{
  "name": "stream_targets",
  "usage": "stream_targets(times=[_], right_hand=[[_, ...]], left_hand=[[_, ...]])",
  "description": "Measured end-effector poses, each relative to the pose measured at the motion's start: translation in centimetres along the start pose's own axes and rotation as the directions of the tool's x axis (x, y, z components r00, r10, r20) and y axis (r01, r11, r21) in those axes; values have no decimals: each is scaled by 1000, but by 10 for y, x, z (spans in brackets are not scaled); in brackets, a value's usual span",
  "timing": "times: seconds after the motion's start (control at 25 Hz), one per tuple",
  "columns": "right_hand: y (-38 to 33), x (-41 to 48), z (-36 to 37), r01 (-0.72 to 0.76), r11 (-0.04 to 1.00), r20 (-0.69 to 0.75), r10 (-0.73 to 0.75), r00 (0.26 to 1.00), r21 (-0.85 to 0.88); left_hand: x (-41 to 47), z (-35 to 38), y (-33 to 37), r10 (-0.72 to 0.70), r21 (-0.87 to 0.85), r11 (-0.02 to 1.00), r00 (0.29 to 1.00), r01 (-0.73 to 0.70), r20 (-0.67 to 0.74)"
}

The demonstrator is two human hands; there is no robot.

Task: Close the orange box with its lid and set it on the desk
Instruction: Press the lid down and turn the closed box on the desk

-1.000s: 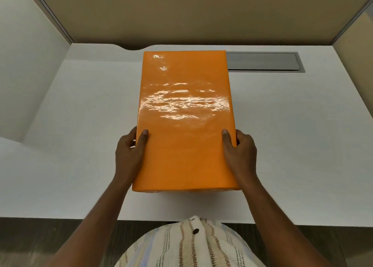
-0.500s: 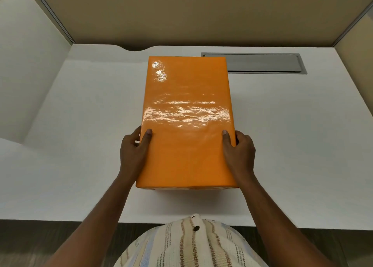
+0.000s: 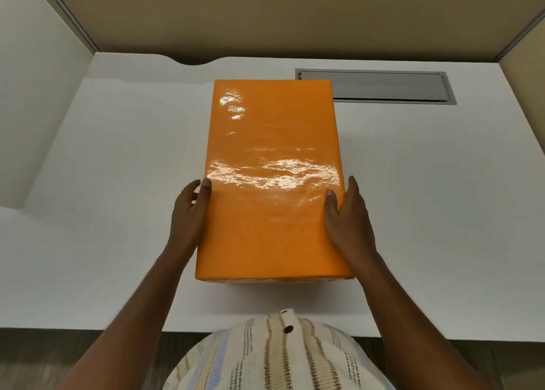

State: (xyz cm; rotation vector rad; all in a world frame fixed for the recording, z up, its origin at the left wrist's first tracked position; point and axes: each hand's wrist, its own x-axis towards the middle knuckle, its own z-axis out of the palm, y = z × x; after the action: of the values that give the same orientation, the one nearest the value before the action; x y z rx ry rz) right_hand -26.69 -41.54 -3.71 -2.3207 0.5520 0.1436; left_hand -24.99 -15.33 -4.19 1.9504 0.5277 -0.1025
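A glossy orange box [image 3: 272, 180] with its lid on fills the middle of the view, long side running away from me, over the white desk [image 3: 118, 183]. My left hand [image 3: 188, 215] presses against its left side with the thumb on the lid's edge. Against the right side lies my right hand [image 3: 348, 221], thumb on top and fingers stretched forward. A shadow lies under the near edge; I cannot tell whether the box rests on the desk or is just above it.
A grey metal cable hatch [image 3: 380, 87] is set into the desk at the back right, partly behind the box. Beige partition walls [image 3: 295, 14] enclose the desk at the back and sides. The desk's front edge is near my striped shirt [image 3: 277, 357].
The box has shifted slightly away from me and to the right. The fingers of my right hand have straightened along the box's side; my left hand's fingers have loosened a little.
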Motion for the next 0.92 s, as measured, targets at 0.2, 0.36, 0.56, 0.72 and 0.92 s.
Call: stream_targets(times=[0.2,0.36,0.56,0.72,0.92], right_hand=[[-23,29,-8,47,999,-62,-48,997,-24],[-51,74,-7,106,994,-89,-106,990,-5],[-72,123,-6,156,987,-57,-157,986,-29],[-79,144,-3,175,984,-36,-177,984,-38],[-78,144,6,182,980,-81,-189,979,-85]], left_hand=[[41,2,29,55,-31,998,998,-55,0],[71,10,46,95,-99,991,995,-93,10],[110,13,61,53,-156,987,998,-47,39],[125,15,70,69,-225,973,992,-44,104],[123,21,65,127,-192,976,984,-102,126]])
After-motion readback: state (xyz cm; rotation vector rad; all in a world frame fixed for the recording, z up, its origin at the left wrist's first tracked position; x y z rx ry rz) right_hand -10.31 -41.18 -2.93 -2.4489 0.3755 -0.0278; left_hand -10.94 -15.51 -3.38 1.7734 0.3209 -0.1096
